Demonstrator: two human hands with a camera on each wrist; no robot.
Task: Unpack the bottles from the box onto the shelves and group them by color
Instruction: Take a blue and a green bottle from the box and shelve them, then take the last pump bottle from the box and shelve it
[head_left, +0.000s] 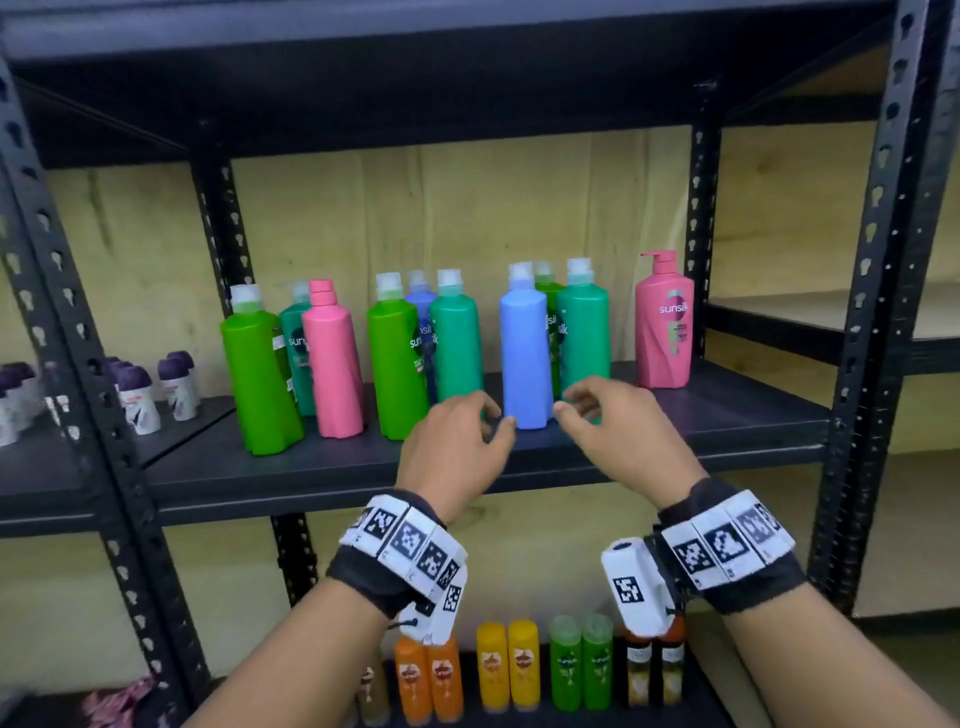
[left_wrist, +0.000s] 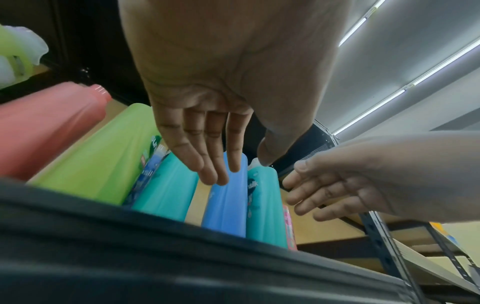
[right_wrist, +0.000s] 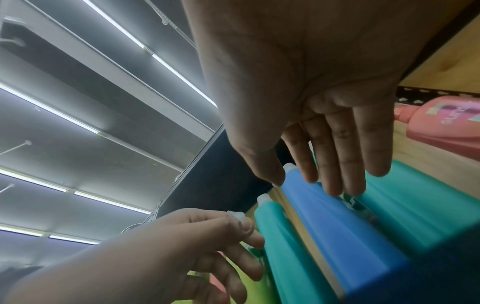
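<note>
A light blue bottle (head_left: 525, 353) stands upright near the front of the black middle shelf (head_left: 701, 431). My left hand (head_left: 467, 431) hovers at its lower left and my right hand (head_left: 587, 408) at its lower right. Both hands have loose, fairly straight fingers and hold nothing. In the left wrist view my left hand (left_wrist: 235, 162) reaches over the blue bottle (left_wrist: 226, 205). In the right wrist view my right hand (right_wrist: 311, 174) spreads above the blue bottle (right_wrist: 337, 226). Whether a fingertip touches the bottle I cannot tell.
The same shelf carries green (head_left: 260, 374), teal (head_left: 457, 348) and pink (head_left: 332, 364) bottles to the left, a teal one (head_left: 584, 338) behind right, and a pink pump bottle (head_left: 665, 332) far right. Small orange, yellow and green bottles (head_left: 509, 665) line the lower shelf. Purple-capped roll-ons (head_left: 137, 400) stand on the left unit.
</note>
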